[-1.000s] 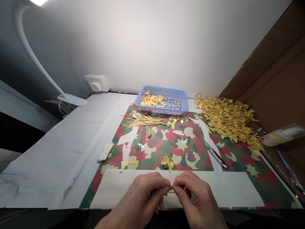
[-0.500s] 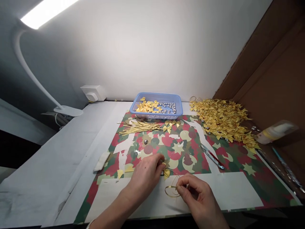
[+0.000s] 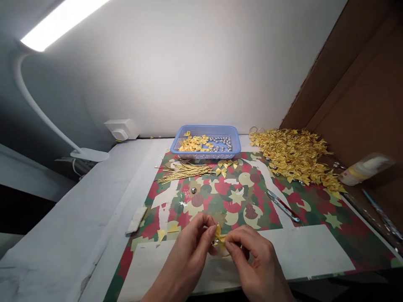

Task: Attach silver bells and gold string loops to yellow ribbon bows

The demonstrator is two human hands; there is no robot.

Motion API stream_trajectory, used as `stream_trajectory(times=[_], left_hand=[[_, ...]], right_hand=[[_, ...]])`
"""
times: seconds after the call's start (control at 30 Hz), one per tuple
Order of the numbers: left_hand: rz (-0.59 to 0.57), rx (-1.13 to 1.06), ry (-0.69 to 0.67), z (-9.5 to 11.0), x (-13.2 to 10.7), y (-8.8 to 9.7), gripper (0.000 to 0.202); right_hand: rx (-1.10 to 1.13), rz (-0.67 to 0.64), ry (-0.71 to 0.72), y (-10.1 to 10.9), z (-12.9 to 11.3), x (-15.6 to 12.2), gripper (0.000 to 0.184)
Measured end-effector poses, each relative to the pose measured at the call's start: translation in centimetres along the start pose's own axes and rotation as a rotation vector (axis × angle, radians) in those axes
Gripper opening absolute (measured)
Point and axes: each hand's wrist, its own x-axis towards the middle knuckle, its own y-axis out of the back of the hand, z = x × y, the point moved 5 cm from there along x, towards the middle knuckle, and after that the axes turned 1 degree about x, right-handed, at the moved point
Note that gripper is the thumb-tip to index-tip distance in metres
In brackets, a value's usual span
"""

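- Gold bow (image 3: 218,231): at the centre of the clock, between the two hands above the near edge of the bench (image 3: 103,188), partly hidden by fingers, with a silver bell (image 3: 215,242) at its underside.
- Left hand (image 3: 192,244), at eight o'clock: thumb and forefinger pinch the bow's side.
- Right hand (image 3: 253,251), at four: fingertips pressed together at the bow's other edge, most likely on the thin gold cord (image 3: 225,255) that curves below; the exact grip is hidden.
- Handling, as I judge it: very light, soft and smooth, likely to slip or crease under hard pressure; the bell should be hard and the heaviest part.
- Best hold: the knot at the middle, where the folds gather, leaving the loops uncrushed. The cord looks springy and wants a tight fingertip pinch.
- Surface: a patterned sheet (image 3: 220,205) with torn white patches covers the middle; a pale strip (image 3: 299,251) runs along the near side and looks flat.
- Around: blue basket (image 3: 205,156) at twelve; gold stems (image 3: 185,172) and a loose bell (image 3: 193,190) at eleven; heaped bows (image 3: 292,155) between one and two; red-and-blue tool (image 3: 283,207) between two and three; white pad (image 3: 136,221) near nine.
- Room: lit lamp (image 3: 63,23) at half past ten, plain wall (image 3: 201,63) behind, cardboard (image 3: 349,79) towards one.
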Motion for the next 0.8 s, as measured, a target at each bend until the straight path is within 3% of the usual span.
stream_trajectory(times=[0.13,0.23,0.43,0.8], left_hand=[[-0.037,-0.28,0.04,-0.3,-1.1,-0.2,0.014],[-0.042,-0.369,0.067,-0.4,-1.8,-0.1,0.027],[-0.087,-0.38,0.1,-0.1,-2.2,-0.2,0.018],[0.032,-0.444,0.137,-0.3,-2.3,0.0,0.016]], right_hand=[[-0.048,0.024,0.06,-0.1,-0.3,-0.2,0.022],[-0.082,0.046,0.117,0.0,-0.7,-0.3,0.021],[-0.118,0.075,0.23,0.0,-1.3,-0.6,0.018],[-0.167,0.072,0.27,0.2,-1.6,-1.0,0.019]])
